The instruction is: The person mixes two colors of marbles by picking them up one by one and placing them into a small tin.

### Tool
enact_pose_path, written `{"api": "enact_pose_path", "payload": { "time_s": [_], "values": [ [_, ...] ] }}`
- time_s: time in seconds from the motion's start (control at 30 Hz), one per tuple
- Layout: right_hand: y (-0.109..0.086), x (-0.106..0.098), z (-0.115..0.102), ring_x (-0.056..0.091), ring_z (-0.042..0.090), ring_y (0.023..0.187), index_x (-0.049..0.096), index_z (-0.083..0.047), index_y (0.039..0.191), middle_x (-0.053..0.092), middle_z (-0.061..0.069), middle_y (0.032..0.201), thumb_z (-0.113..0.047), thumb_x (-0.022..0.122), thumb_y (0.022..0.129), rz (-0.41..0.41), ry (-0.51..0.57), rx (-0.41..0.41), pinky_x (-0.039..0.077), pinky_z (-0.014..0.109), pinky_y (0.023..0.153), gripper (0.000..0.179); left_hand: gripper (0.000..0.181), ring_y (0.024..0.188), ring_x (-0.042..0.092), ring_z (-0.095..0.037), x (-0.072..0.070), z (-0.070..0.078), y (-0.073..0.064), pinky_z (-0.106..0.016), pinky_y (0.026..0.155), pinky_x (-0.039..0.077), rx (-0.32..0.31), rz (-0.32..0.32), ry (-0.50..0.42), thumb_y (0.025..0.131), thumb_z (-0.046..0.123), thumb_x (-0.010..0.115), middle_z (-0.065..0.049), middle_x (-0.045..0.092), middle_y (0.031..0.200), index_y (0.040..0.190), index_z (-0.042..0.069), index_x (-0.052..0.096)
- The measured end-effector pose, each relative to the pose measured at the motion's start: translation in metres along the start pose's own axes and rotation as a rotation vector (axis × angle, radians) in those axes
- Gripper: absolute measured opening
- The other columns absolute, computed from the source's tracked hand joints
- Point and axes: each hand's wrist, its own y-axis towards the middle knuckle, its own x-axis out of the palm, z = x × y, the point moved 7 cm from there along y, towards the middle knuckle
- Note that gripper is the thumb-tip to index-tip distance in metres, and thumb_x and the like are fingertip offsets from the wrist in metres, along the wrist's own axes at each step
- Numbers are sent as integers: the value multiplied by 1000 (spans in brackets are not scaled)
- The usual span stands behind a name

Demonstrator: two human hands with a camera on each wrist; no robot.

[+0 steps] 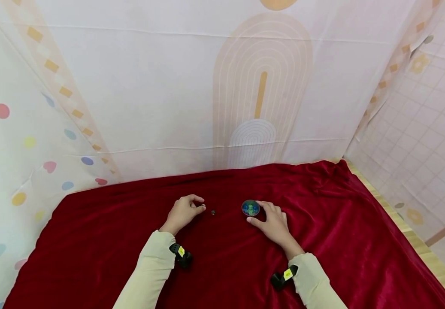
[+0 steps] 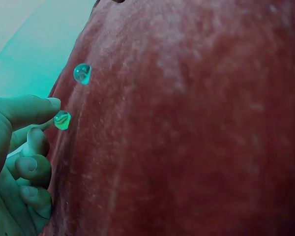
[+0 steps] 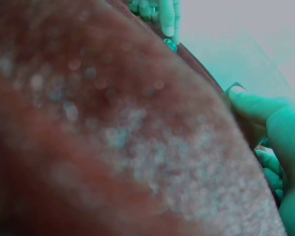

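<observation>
My left hand (image 1: 181,212) pinches a clear glass marble (image 2: 62,120) with a green swirl between the tips of thumb and index finger, its other fingers curled loosely. A second glass marble (image 1: 213,212) lies on the red cloth just beyond those fingertips. Farther right, my right hand (image 1: 273,221) holds a small round bowl (image 1: 250,208) by its side, thumb at the near edge and fingers round the far side. Blue and green show inside the bowl. In the right wrist view, the bowl's dark edge (image 3: 236,87) appears by the thumb, and the rest is mostly hidden.
A wrinkled red velvet cloth (image 1: 222,274) covers the table, with a strip of light wood (image 1: 411,236) along the right edge. Behind and at both sides hang pale printed sheets (image 1: 160,94). Each wrist wears a small black camera (image 1: 183,256).
</observation>
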Motion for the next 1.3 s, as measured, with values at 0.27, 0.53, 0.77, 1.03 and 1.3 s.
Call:
{"api": "enact_pose_path", "payload": {
  "time_s": [0.27, 0.53, 0.77, 1.03, 1.3],
  "values": [
    [-1, 0, 0, 39, 28, 127, 52, -16, 137, 51, 6, 139, -41, 73, 84, 6, -1, 0, 26, 44, 95, 62, 27, 60, 50, -15, 0, -4, 0, -28, 57, 39, -6, 4, -1, 89, 24, 69, -3, 59, 72, 113, 11, 68],
    [-1, -1, 1, 40, 28, 127, 52, -16, 137, 51, 5, 139, -42, 73, 84, 7, 0, 3, 26, 43, 94, 62, 27, 61, 50, -14, 1, -6, 1, -27, 56, 38, -19, 17, 42, 88, 26, 70, -1, 60, 73, 112, 14, 69],
    [-2, -2, 0, 40, 28, 126, 53, -17, 136, 52, 5, 138, -42, 73, 83, 13, -4, 4, 27, 43, 93, 62, 25, 59, 50, -14, 2, -6, 2, -27, 56, 37, -18, 26, 85, 87, 29, 71, 0, 61, 71, 109, 16, 71],
    [-2, -2, 0, 40, 28, 126, 52, -16, 137, 52, 5, 138, -42, 73, 83, 17, -9, 2, 27, 42, 93, 62, 24, 57, 48, -14, 1, -4, 1, -27, 55, 35, -8, 38, 83, 88, 30, 70, 1, 58, 67, 108, 17, 72],
    [-1, -1, -2, 39, 28, 127, 51, -17, 138, 50, 5, 139, -43, 72, 84, 1, -11, 3, 27, 43, 95, 64, 23, 56, 47, -14, -1, -5, -2, -27, 54, 34, -24, 35, 78, 88, 30, 70, 1, 57, 65, 107, 18, 72]
  ]
}}
